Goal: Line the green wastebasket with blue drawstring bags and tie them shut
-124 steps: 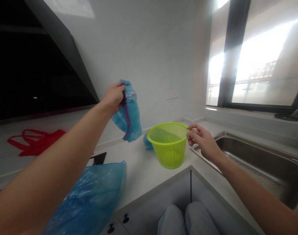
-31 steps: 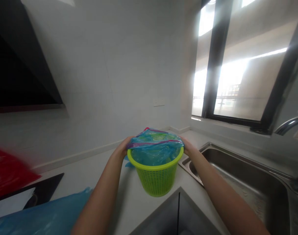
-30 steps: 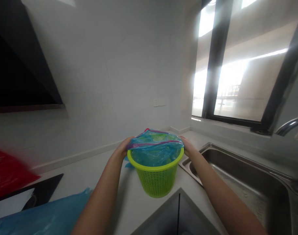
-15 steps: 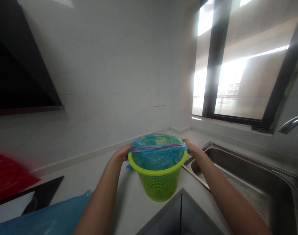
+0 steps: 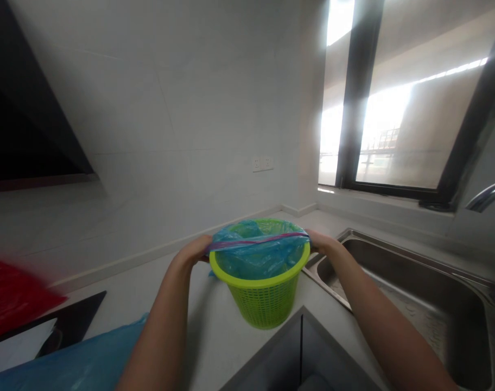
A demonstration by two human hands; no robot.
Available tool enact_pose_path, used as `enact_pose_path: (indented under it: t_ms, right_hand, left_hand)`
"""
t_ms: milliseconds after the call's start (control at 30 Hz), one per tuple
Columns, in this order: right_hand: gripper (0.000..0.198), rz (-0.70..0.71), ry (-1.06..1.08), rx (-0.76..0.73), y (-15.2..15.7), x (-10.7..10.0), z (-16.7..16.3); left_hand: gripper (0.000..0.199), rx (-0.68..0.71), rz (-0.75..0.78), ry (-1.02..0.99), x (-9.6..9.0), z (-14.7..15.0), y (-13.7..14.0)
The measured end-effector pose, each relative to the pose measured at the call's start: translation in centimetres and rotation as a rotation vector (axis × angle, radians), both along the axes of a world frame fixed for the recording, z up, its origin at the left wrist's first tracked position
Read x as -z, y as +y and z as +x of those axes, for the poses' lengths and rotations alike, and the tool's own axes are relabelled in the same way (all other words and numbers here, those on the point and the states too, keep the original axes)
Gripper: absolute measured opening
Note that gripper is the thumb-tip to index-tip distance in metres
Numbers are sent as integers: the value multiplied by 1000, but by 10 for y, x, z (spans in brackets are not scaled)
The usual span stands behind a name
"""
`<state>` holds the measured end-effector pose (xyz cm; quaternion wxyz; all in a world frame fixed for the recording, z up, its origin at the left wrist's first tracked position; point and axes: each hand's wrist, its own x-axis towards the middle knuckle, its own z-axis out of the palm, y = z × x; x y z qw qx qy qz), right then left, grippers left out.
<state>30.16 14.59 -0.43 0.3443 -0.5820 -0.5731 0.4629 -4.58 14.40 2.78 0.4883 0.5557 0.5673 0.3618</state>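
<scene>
A yellow-green plastic basket (image 5: 264, 304) with mesh sides stands upright on the white counter. Inside it hangs a thin blue plastic bag (image 5: 258, 263), its edge with a pink drawstring stretched across the basket's mouth. The bag covers the far part of the rim, while the near rim is bare. At the basket's left side, my left hand (image 5: 196, 248) is closed on the bag's edge. On the opposite side my right hand (image 5: 318, 241) also grips the bag's edge. The fingertips of both hands are mostly hidden.
To the right is a steel sink (image 5: 394, 282) with a chrome faucet (image 5: 489, 195). At left lie a red plastic bag (image 5: 19, 296), a dark cooktop (image 5: 82, 317) and a blue plastic sheet or bag (image 5: 84, 358). A grey-edged panel (image 5: 267, 358) juts up at the near counter edge.
The pink-edged side of the bag is pulled a little wider and tauter. My left hand has shifted slightly left. The basket stays on the counter; the view has tilted a little.
</scene>
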Motion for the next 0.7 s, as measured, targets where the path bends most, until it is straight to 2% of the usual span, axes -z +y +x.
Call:
enact_pose_path:
  t_ms: [67, 133, 167, 233, 333, 433, 500, 600, 700]
  right_hand:
    - [10, 115, -41, 22, -11, -20, 12]
    - [20, 387, -148, 54, -29, -42, 19]
    - [25, 480, -189, -37, -41, -52, 21]
    - [32, 564, -299, -230, -67, -68, 19]
    - [46, 585, -478, -409, -99, -78, 11]
    - [44, 606, -555, -472, -111, -77, 2]
    - [37, 608, -576, -487, -110, -74, 0]
    - [39, 678, -605, -362, -102, -69, -1]
    - [35, 741, -666, -278, -94, -64, 0]
  left_hand:
    - [36, -58, 163, 299, -19, -11, -16]
    - [41, -59, 402, 484, -37, -17, -39]
    - [46, -38, 500, 523, -44, -17, -52]
    - [57, 85, 588, 552, -53, -11, -78]
    - [80, 322, 519, 530, -54, 9, -104]
    - [92, 407, 379, 508, -50, 25, -109]
    - [90, 382, 344, 443, -47, 30, -104]
    - [82, 359, 347, 354, -48, 30, -98]
    - [65, 375, 379, 396, -52, 31, -98]
